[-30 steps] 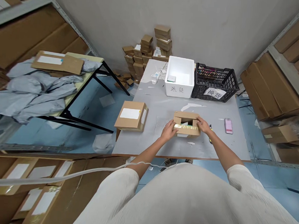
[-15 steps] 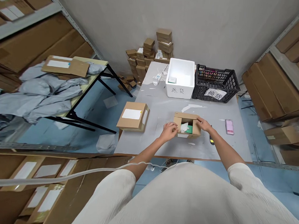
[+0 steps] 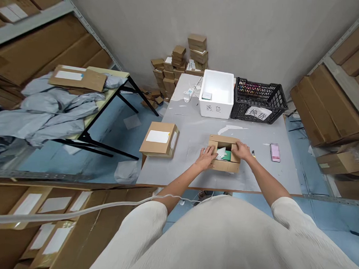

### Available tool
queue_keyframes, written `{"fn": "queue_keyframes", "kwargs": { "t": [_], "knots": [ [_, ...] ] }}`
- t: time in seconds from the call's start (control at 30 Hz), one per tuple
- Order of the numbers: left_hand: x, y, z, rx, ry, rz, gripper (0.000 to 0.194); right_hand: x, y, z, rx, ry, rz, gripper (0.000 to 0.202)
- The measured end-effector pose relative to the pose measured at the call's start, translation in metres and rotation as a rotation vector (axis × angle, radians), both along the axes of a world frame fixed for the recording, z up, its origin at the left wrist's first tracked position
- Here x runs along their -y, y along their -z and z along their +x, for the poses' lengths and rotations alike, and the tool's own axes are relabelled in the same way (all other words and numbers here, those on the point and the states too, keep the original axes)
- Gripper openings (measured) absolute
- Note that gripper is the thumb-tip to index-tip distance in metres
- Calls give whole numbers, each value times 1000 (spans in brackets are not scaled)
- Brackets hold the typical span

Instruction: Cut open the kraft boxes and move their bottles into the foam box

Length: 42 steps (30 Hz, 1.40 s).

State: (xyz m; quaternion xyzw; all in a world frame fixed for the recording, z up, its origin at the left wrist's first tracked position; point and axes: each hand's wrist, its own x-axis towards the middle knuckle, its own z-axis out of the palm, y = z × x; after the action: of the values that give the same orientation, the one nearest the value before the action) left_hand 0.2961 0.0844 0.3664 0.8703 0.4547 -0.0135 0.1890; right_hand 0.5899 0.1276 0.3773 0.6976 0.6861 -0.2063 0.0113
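Observation:
An opened cardboard box (image 3: 225, 166) lies on the grey table in front of me, its flaps folded outward. Inside it are a crumpled white piece (image 3: 220, 153) and a green item (image 3: 227, 156), whose kinds I cannot make out. My left hand (image 3: 206, 157) grips the box's left edge, fingers bent over the side flap. On the opposite side, my right hand (image 3: 242, 150) holds the right flap, its thumb and fingers around the cardboard. A cutter with a yellow part (image 3: 253, 154) lies partly hidden behind my right wrist.
A taped cardboard box (image 3: 159, 139) sits at the table's left. Behind are a white foam bin (image 3: 215, 108) and a black plastic crate (image 3: 258, 101). A pink packet (image 3: 275, 152) lies to the right. A white cable (image 3: 100, 207) crosses in front of my left arm.
The box's near flap now lies folded out toward me, covering the white label seen before. My left hand has shifted slightly right onto the box edge; my right hand has moved slightly left.

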Motion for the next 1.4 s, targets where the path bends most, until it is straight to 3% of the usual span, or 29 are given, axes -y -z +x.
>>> {"fn": "queue_keyframes", "kwargs": {
  "t": [0.13,0.3,0.43,0.57,0.83,1.03,1.23,1.4],
  "knots": [
    [4,-4,-3,-26,14,86,79,2,-7,-7,46,-3,-1,60],
    [11,-8,-19,-58,-174,212,99,3,-11,-14,35,32,-11,58],
    [8,-15,-33,-115,-263,171,103,3,-7,-20,70,33,-2,62],
    [-10,-21,-33,-128,-171,14,109,2,-1,-26,120,22,1,66],
    [-59,-11,-26,-132,-25,-227,158,8,0,-32,179,-2,13,73],
    [-70,-3,-26,-146,-3,-255,168,14,-10,-38,165,4,4,65],
    [-66,-1,-28,-145,-22,-211,165,15,-26,-9,-89,24,0,66],
    [-66,-1,-26,-173,-29,-192,163,34,-26,34,-219,60,215,78]
  ]
}}
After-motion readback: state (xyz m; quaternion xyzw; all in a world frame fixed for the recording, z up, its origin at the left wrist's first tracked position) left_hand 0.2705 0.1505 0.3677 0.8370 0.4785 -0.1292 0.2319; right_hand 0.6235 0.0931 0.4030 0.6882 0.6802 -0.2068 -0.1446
